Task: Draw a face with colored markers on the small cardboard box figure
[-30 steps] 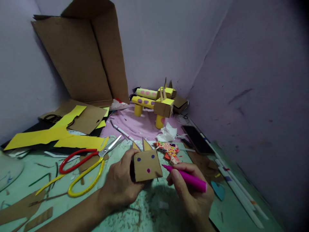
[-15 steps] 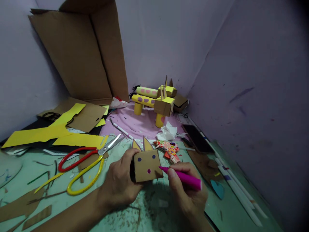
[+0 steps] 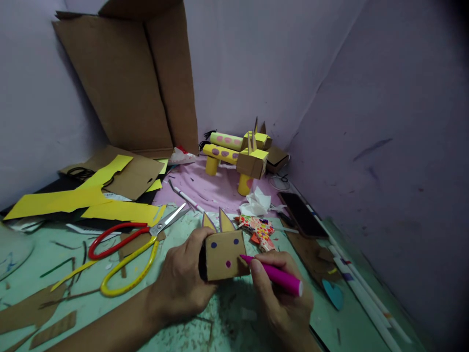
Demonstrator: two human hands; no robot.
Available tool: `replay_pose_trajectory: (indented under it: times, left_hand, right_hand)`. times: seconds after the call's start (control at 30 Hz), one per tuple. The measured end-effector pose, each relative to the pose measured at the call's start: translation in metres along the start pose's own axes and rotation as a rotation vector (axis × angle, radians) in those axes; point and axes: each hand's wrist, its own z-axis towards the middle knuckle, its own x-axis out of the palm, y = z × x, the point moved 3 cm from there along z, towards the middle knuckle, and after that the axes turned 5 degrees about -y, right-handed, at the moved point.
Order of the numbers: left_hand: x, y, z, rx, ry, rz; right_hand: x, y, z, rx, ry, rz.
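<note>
A small cardboard box (image 3: 223, 249) with two pointed ears, two dark blue dots and one magenta dot on its front is gripped from the left by my left hand (image 3: 186, 274). My right hand (image 3: 282, 288) holds a magenta marker (image 3: 280, 278) like a pen. The marker's tip is at the right part of the box's front; whether it touches cannot be made out. Scissors (image 3: 156, 232) with one red and one yellow handle lie open left of my left hand. Beyond the box lies a colourful patterned scrap (image 3: 258, 229).
Two yellow cardboard animal figures (image 3: 251, 164) stand at the back on pink cloth. Yellow paper pieces (image 3: 62, 199) lie at the left, below a large cardboard box (image 3: 124, 83). A phone (image 3: 302, 214), white sticks (image 3: 366, 298) and a blue heart (image 3: 332, 294) are at the right.
The marker's tip has moved slightly left and down, onto or over the right part of the box's front. The view has shifted a little.
</note>
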Motion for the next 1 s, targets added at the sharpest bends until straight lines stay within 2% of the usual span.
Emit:
replay_pose_trajectory:
  times: [0.43, 1.0]
  left_hand:
    - [-0.001, -0.0021, 0.0015, 0.063, -0.002, 0.002]
    - [-0.0009, -0.0046, 0.0005, 0.071, -0.013, 0.013]
  right_hand:
    - [0.0008, 0.0002, -0.0003, -0.024, 0.022, -0.005]
    - [0.0032, 0.0007, -0.0001, -0.099, 0.049, -0.007]
